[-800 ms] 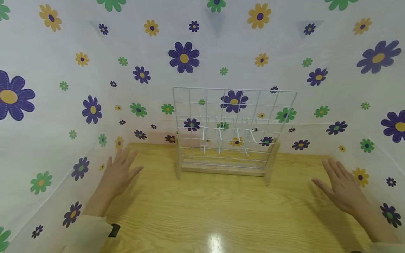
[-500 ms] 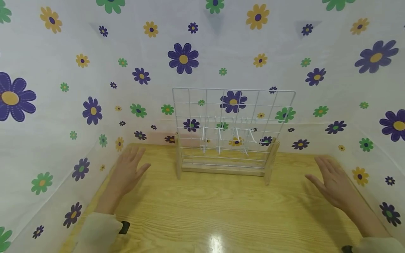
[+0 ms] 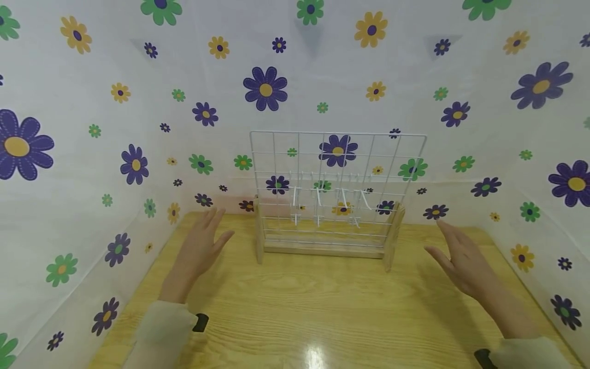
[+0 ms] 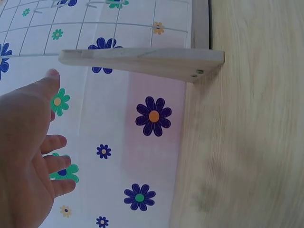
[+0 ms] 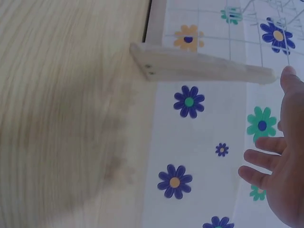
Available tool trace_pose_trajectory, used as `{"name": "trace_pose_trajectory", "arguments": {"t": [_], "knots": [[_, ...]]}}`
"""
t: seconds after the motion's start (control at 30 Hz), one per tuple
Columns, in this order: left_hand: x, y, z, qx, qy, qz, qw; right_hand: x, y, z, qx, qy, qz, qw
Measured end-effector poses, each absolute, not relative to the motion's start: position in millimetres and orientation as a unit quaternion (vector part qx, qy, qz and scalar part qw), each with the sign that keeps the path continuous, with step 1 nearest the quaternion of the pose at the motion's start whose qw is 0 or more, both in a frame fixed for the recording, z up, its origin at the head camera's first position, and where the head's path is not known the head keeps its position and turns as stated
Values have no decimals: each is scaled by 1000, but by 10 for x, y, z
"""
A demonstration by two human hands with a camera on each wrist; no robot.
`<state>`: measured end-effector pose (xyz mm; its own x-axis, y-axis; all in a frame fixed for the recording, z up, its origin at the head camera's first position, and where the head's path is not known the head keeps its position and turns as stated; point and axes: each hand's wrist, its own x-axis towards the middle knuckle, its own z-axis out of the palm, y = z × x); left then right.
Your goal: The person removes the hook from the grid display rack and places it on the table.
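Observation:
A white wire grid rack (image 3: 338, 169) stands upright on a wooden base (image 3: 322, 251) with a wooden post at each side. Several white hooks (image 3: 318, 197) hang from its middle part. My left hand (image 3: 197, 251) hovers to the left of the rack, fingers extended and thumb apart, touching nothing. On the other side my right hand (image 3: 465, 261) hangs over the table, its fingers straight and holding nothing. Both wrist views show a wooden post, the left post (image 4: 142, 61) and the right post (image 5: 199, 66), apart from the nearby hand.
The wood-grain table (image 3: 313, 307) stretches out in front of the rack. White sheeting (image 3: 221, 82) with printed flowers encloses the back and both sides. Dark straps (image 3: 201, 323) show at both cuffs.
Both hands have moved inward toward the rack, the left one rightward and the right one leftward. The rack stays in its place; the head view has tilted slightly.

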<state>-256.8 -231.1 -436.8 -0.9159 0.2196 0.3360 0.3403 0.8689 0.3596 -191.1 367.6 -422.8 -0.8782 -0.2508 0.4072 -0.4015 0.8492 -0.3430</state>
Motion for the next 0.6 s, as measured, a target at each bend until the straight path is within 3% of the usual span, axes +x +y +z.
{"name": "trace_pose_trajectory", "arguments": {"t": [0.37, 0.6], "knots": [[-2649, -2029, -4312, -149, -943, -256, 153, -1931, 3374, -4117, 180, -932, 233, 213], [-2712, -1912, -4254, -138, -937, -295, 129, -1936, 3214, -4060, 206, -919, 234, 240]]}}
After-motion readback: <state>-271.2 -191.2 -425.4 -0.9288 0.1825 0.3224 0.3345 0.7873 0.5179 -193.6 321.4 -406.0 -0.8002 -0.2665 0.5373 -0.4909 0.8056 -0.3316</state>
